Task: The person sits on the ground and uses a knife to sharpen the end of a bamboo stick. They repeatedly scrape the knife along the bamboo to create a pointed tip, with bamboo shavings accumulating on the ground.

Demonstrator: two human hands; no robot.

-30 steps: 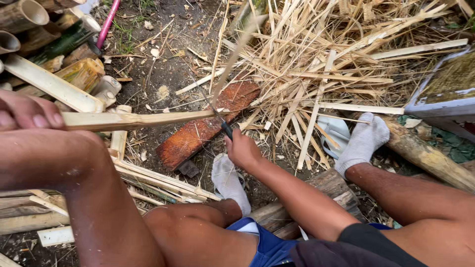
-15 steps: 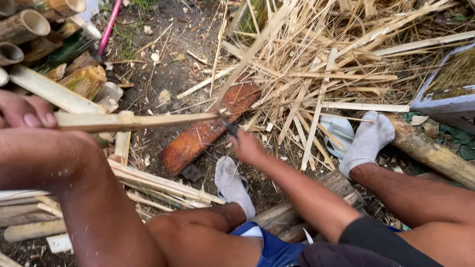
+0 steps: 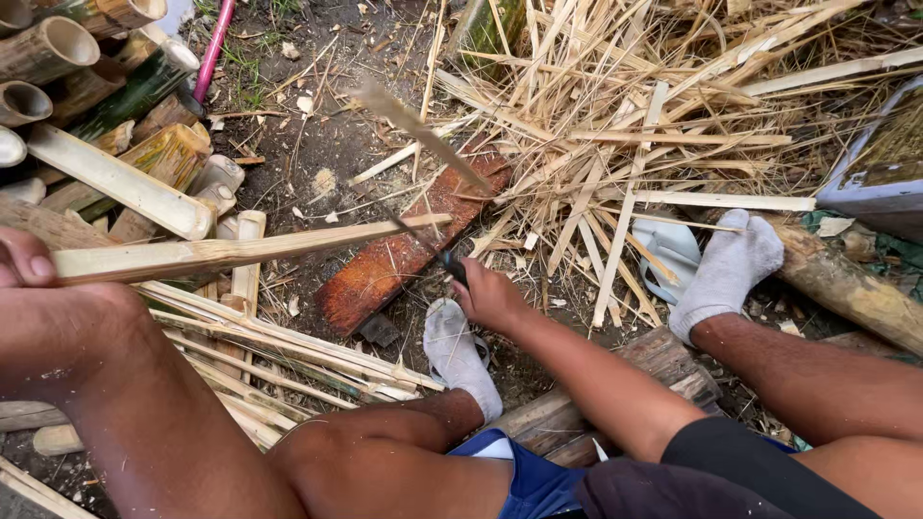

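Left hand (image 3: 24, 261) is closed on a stiff, light bamboo strip (image 3: 240, 250), best gripped at its end, while the right hand (image 3: 488, 296) is clamped on a knife (image 3: 423, 135).

1. The left hand (image 3: 21, 259) is cut off by the left edge; only fingertips show.
2. The knife (image 3: 423, 135) blade is motion-blurred, its edge unreadable.
3. The right hand (image 3: 490, 298) hides the handle.
4. The grey tray (image 3: 880, 159), far right, runs off the frame.

No packages, labels, signs or screens in view.
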